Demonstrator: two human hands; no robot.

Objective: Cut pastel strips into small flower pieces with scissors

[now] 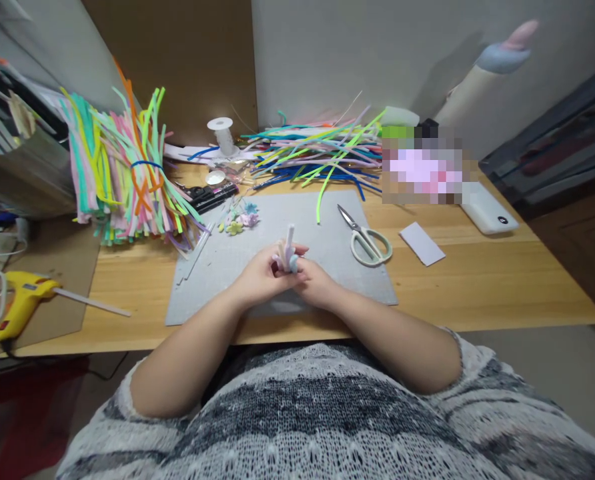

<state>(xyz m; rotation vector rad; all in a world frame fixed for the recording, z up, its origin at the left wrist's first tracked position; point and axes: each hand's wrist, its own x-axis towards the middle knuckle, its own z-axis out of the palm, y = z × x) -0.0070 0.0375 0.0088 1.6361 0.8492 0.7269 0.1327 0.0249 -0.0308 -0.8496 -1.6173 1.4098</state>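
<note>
While left hand [264, 272] and right hand [318, 281] are likely steadying it, fingers [301, 250] are gripping a pastel piece [288, 255].

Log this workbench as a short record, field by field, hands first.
left hand: fingers around a pale fuzzy piece
right hand: against the same piece; exact grip hidden
work surface: gray mat on a wooden table
tool right: scissors, tips pointing away from the person, handles over the mat's edge
tool left: yellow glue gun
small parts: flower-shaped pieces on the mat
stock: tied bundle of colorful fuzzy stems, far left; loose stems behind the mat
</note>
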